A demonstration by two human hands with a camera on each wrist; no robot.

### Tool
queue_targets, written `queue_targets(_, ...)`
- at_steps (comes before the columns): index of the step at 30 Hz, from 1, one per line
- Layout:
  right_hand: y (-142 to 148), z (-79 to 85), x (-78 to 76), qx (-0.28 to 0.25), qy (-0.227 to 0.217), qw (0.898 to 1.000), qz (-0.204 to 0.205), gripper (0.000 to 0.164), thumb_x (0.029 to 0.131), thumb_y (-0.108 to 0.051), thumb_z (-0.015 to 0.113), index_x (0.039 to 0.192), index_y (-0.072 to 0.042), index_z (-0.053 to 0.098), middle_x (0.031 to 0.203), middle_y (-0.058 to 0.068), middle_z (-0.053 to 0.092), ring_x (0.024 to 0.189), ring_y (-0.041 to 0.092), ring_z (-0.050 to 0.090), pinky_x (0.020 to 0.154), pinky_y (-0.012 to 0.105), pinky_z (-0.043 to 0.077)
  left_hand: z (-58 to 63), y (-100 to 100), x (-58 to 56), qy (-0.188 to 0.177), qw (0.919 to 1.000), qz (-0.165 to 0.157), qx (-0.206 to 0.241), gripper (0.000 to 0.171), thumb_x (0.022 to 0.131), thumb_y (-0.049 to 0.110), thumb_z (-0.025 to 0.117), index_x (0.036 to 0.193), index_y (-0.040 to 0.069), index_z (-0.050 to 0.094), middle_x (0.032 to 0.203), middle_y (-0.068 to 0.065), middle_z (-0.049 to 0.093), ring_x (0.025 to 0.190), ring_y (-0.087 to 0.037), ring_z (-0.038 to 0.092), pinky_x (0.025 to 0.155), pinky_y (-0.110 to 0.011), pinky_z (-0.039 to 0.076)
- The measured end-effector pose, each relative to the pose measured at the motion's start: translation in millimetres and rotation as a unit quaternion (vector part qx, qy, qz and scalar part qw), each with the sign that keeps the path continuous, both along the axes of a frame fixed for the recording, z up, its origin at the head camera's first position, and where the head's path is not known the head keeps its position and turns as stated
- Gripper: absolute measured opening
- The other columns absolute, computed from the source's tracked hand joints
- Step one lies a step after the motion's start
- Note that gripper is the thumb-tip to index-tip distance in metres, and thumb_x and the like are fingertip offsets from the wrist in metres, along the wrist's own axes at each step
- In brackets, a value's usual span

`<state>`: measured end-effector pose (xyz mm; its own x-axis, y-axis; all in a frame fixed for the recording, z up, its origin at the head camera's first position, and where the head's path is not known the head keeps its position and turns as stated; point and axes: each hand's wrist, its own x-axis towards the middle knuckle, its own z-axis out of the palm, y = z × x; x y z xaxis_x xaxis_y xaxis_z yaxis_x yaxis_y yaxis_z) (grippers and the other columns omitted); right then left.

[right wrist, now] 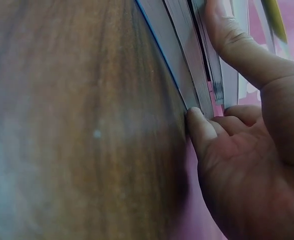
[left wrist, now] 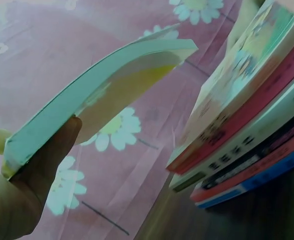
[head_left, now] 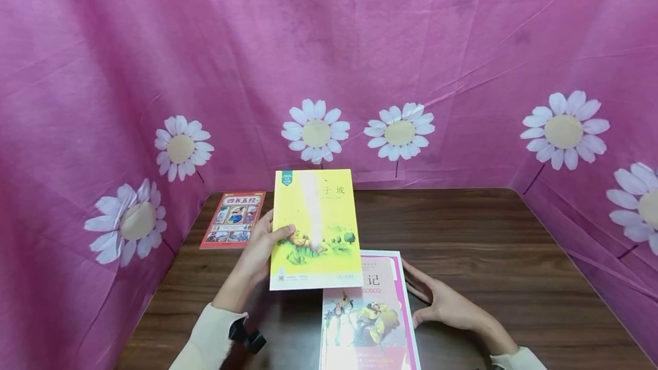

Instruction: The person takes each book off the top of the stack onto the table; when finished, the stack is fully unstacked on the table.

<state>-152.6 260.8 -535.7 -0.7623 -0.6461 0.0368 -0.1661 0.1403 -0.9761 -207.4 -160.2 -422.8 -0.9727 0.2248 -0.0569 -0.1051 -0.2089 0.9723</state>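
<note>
My left hand (head_left: 257, 253) grips a yellow paperback book (head_left: 308, 210) by its left edge, thumb on the cover and fingers behind. In the left wrist view the book (left wrist: 81, 95) bends slightly, its page edges showing. Below it in the head view lies a stack of books, a pink-bordered book (head_left: 377, 324) on top, partly covered by the yellow one. The left wrist view shows several spines in that stack (left wrist: 237, 155). My right hand (head_left: 447, 304) rests along the stack's right side; in the right wrist view its thumb and fingers (right wrist: 202, 127) touch the page edges.
A red book (head_left: 233, 221) with picture panels lies flat at the back left of the dark wooden table (head_left: 452, 227). Pink cloth (head_left: 329, 27) printed with white daisies hangs behind the table and along both sides.
</note>
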Motion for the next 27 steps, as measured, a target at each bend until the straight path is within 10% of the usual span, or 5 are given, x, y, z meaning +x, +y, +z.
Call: queue_targets(27, 2, -5.3, -0.1, -0.001, 0.014, 1.000, -0.004, 0.118, 0.084, -0.011, 0.087, 0.168, 0.005, 0.006, 0.174, 0.033, -0.001, 0.146, -0.014, 0.035, 0.115, 0.010, 0.038, -22.3, -41, -71.0, -0.002, 0.9985, 0.055, -0.004, 0.047, 0.109, 0.012, 0.056, 0.154, 0.006, 0.043, 0.098, 0.002, 0.078, 0.086, -0.013, 0.079, 0.077, -0.031, 0.067)
